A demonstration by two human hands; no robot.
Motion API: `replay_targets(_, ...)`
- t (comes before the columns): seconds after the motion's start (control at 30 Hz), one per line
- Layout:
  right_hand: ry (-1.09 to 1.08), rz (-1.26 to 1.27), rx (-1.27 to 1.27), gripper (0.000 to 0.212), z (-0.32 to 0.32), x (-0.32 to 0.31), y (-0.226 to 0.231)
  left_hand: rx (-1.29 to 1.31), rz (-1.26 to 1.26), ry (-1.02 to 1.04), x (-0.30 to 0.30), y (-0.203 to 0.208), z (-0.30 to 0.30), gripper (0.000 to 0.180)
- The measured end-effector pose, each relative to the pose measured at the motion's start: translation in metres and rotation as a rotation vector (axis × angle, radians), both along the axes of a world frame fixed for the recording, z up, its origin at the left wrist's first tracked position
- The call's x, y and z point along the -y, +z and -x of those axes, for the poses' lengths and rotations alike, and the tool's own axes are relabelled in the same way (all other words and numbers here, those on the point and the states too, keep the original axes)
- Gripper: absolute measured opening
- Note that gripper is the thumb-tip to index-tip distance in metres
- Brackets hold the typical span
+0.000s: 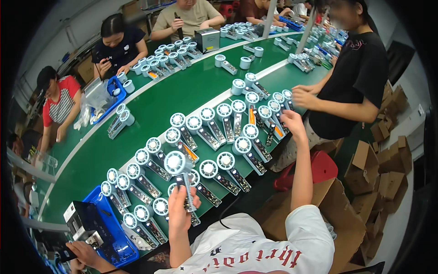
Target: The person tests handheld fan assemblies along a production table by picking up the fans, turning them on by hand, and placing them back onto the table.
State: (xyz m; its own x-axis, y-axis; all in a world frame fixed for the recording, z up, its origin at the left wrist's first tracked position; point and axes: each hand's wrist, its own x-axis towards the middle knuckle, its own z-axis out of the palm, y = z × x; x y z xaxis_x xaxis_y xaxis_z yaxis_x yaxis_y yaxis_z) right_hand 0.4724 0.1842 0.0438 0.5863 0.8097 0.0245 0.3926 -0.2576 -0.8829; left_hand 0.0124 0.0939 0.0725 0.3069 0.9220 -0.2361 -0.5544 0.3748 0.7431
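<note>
A green work surface [182,98] curves across the frame, carrying rows of pale-blue fans [209,168] with open handles showing circuitry, mostly across the centre. An open cardboard box [340,196] stands at lower right; a blue tray [130,255] lies at lower left. Right of centre, the right hand [294,124] reaches beside several fans, its fingers bent; I cannot tell whether they grip one. Below centre, the left hand [180,208] has its fingers clamped around the handle of a raised fan [175,162], round head uppermost.
</note>
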Motion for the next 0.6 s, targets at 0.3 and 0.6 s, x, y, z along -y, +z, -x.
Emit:
replay_targets(0.3, 0.175, -0.238, -0.093, 0.049, 0.058, -0.012, 0.100, 0.013, -0.072, -0.130, 0.005, 0.002, -0.028, 0.029)
replay_targets(0.6, 1.035, 0.147, -0.250, 0.027, 0.235, 0.070, 0.049, -0.102, -0.216, -0.028, 0.019, -0.009, -0.009, 0.028)
